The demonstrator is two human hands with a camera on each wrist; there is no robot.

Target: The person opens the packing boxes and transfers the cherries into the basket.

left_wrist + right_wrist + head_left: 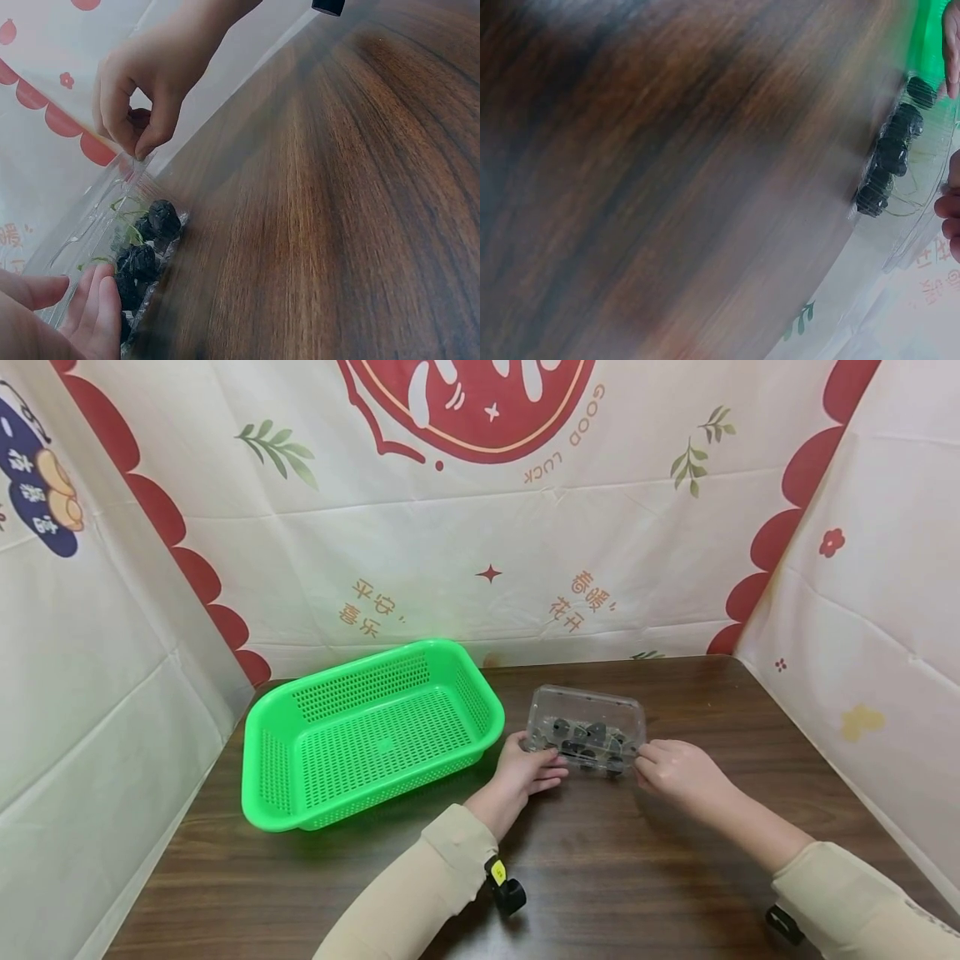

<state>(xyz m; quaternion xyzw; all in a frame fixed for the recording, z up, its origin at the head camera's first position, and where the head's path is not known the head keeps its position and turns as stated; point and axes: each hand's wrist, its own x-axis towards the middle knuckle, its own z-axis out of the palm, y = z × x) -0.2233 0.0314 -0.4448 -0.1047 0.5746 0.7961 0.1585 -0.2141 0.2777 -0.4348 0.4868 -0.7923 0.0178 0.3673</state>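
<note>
A clear plastic clamshell box (588, 702) sits on the table, holding several dark round fruits (596, 732) with thin green stems. Dark fruits (142, 262) also show through its side in the left wrist view. My left hand (522, 770) is at the box's left front corner. Its straight fingers (94, 311) touch the front wall, with the thumb a little apart from them. At the right front corner, my right hand (682, 771) pinches the box's plastic edge between thumb and forefinger, seen closely as the hand (154, 82) in the left wrist view.
A bright green slotted basket (281, 818) stands on the left of the brown wooden table (600, 868), its right end close to the box. Printed cloth walls (465, 543) enclose the table at the back and on both sides.
</note>
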